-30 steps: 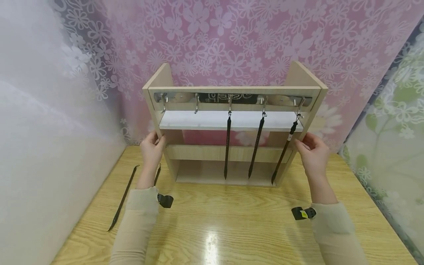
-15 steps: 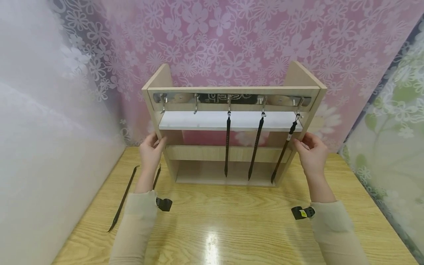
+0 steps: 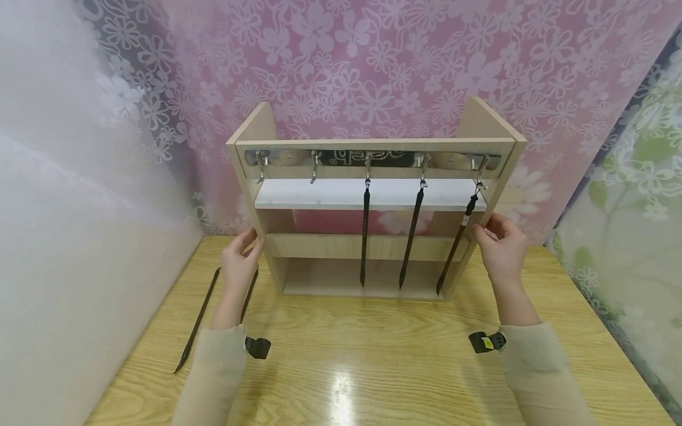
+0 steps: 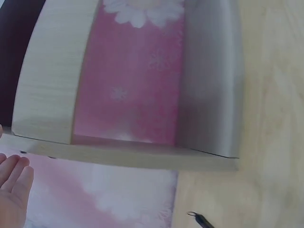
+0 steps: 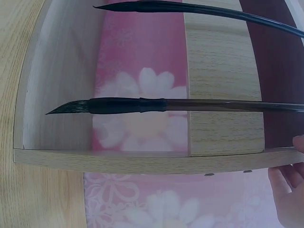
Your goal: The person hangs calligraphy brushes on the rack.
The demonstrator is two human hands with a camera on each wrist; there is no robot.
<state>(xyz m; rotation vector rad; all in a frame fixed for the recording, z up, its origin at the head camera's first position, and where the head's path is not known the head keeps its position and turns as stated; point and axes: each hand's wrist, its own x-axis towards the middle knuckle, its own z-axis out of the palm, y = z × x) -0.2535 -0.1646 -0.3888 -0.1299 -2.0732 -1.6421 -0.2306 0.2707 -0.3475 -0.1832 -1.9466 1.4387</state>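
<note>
A pale wooden rack [image 3: 319, 245] stands on the table with a metal hook strip across its top. Calligraphy brushes hang by loops from its middle hook [image 3: 364, 236] and the two hooks to the right; one brush [image 5: 128, 105] shows a dark tip in the right wrist view. My left hand [image 3: 240, 258] is at the rack's left side panel, fingers extended along its outside and thumb at the front edge. My right hand [image 3: 503, 247] grips the right side panel, thumb at the front edge and fingers outside.
Left of the rack, a dark brush [image 3: 199, 322] lies on the table [image 3: 341, 349]. My left forearm partly covers a second lying brush [image 3: 248, 293]. A white wall [image 3: 90, 236] borders the left, with flowered pink cloth [image 3: 373, 71] behind.
My left hand has slid down along the side panel and slightly toward me. My right hand stays at its panel, and the hanging brushes sway slightly.
</note>
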